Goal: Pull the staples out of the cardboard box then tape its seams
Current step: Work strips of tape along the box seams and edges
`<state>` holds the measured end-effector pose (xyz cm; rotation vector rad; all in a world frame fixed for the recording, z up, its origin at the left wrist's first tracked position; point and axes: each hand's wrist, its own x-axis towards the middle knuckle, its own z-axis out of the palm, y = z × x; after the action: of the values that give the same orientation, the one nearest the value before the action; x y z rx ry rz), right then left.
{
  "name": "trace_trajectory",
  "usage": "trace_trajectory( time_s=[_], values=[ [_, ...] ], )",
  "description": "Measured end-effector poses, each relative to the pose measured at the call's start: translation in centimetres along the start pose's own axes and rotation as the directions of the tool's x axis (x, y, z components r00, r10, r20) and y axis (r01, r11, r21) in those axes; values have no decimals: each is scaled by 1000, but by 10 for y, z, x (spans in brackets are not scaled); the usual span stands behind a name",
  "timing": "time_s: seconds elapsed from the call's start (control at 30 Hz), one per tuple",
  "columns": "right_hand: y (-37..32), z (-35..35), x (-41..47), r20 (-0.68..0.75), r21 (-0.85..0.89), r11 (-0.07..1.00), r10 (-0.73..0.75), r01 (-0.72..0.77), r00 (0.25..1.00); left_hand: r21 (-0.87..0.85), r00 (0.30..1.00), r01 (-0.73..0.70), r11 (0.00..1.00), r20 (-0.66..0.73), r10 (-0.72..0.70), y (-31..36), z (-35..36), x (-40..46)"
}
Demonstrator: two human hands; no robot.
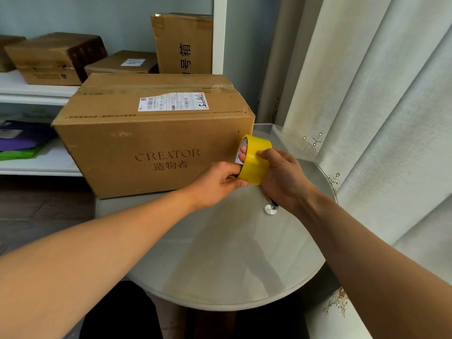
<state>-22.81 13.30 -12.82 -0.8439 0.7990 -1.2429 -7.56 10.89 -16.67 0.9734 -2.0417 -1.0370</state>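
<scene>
A large brown cardboard box (151,143) printed "CREATOR" stands on the round glass table (220,265), a shipping label on its closed top. In front of the box's right front corner I hold a roll of yellow tape (255,162). My right hand (281,177) grips the roll, with fingers through its core and the thumb on the outer face. My left hand (220,182) pinches at the roll's lower left rim, where the tape end seems to lie.
Several other cardboard boxes (56,57) sit on white shelves (36,91) behind the table. A pale curtain (367,94) hangs at the right. A small round metal disc (270,209) and a dark thin object lie on the glass near my right wrist.
</scene>
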Motion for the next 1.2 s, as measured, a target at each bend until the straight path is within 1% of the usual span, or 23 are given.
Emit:
trace_trajectory(
  time_s=[0.1, 0.23, 0.3, 0.4, 0.43, 0.47, 0.5, 0.53, 0.57, 0.6, 0.63, 0.67, 0.7, 0.73, 0.77, 0.8, 0.83, 0.87, 0.93, 1.03, 1.2],
  values=[
    [2, -1, 0, -56, -14, 1000, -5, 4, 998, 12, 1000, -6, 1000, 15, 6, 0, 0, 1],
    [0, -5, -2, -63, 51, 999, 7, -4, 998, 47, 1000, -12, 999, 10, 12, -1, -2, 3],
    [2, -3, -2, -57, 120, 993, 10, -3, 998, 66, 1000, -9, 998, 9, 8, 1, -5, 4],
    [4, -4, 0, -70, 290, 957, 17, 4, 997, 116, 1000, -25, 993, 6, 25, 5, -9, 6],
    [2, -6, 0, -32, 342, 940, 29, -17, 999, 157, 999, -50, 986, -3, 51, 6, -10, 6],
    [1, -9, 1, 26, 356, 933, 50, -56, 998, 199, 997, -72, 977, -5, 75, 8, -11, 6],
    [-1, -10, 2, 78, 304, 946, 90, -109, 993, 237, 997, -79, 968, -3, 82, 9, -11, 6],
    [-1, -11, 4, 86, 201, 968, 138, -153, 987, 262, 998, -70, 963, 10, 70, 10, -12, 7],
    [0, -11, 7, 15, 75, 980, 182, -183, 983, 263, 998, -56, 963, 31, 49, 11, -12, 8],
    [2, -12, 9, -113, -52, 974, 214, -221, 970, 249, 998, -40, 968, 58, 26, 13, -11, 10],
    [4, -13, 9, -258, -144, 953, 223, -265, 940, 232, 997, -29, 972, 82, 10, 15, -10, 11],
    [7, -13, 8, -396, -225, 931, 180, -286, 901, 218, 995, -22, 976, 96, 1, 19, -9, 12],
    [8, -13, 7, -469, -311, 907, 113, -283, 876, 203, 995, -16, 979, 102, -5, 22, -7, 12],
    [9, -16, 6, -475, -408, 876, 37, -257, 879, 172, 995, -2, 985, 102, -16, 26, -6, 12],
    [11, -19, 6, -426, -484, 847, -7, -221, 905, 127, 994, 15, 992, 102, -28, 28, -5, 11],
    [14, -20, 3, -346, -525, 830, -5, -189, 938, 84, 994, 29, 996, 102, -38, 30, -4, 10],
    [16, -19, 2, -286, -537, 823, 28, -185, 958, 52, 993, 47, 998, 103, -52, 29, -3, 9],
    [19, -20, 0, -269, -541, 815, 65, -206, 961, 30, 991, 70, 997, 109, -72, 28, 0, 8],
    [23, -21, -1, -282, -533, 810, 102, -244, 954, -12, 983, 127, 992, 138, -124, 23, 4, 5],
    [27, -25, 0, -332, -499, 819, 119, -281, 936, -153, 964, 210, 966, 198, -179, 14, 4, -2],
    [24, -29, 3, -334, -491, 816, 147, -305, 931, -266, 935, 304, 915, 266, -233, 3, 1, -7]
  ],
)
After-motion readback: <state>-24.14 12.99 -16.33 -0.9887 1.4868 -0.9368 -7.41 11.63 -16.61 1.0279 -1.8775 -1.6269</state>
